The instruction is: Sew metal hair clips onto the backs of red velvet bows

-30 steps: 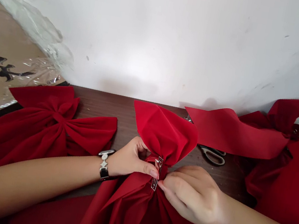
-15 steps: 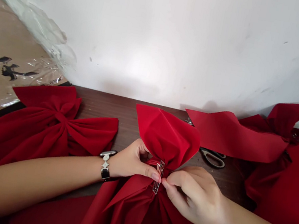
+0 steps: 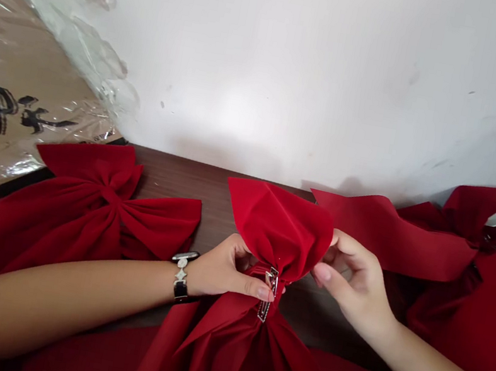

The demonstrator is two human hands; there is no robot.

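Observation:
My left hand [image 3: 237, 273] grips a red fabric bow [image 3: 277, 223] at its gathered middle, thumb in front and the other fingers mostly hidden behind. Under that thumb a silver metal hair clip [image 3: 264, 310] lies lengthwise over the gather. Long red tails [image 3: 217, 359] hang down from the bow toward me. My right hand [image 3: 351, 280] is at the right edge of the bow's upper loop, thumb and fingers apart, with some fingertips behind the fabric. Whether it touches the loop is hard to tell.
On the brown table [image 3: 173, 172], a finished-looking red bow [image 3: 111, 197] lies at the left. More red bows and ribbon [image 3: 472, 302] are heaped at the right. A plastic-wrapped cardboard box [image 3: 22, 75] stands at the left, and a white wall [image 3: 271, 55] rises behind.
My right hand has left the clip, moved up and right to the loop's edge, and spread its fingers. My left hand still pinches the middle. The scissors handle is now hidden.

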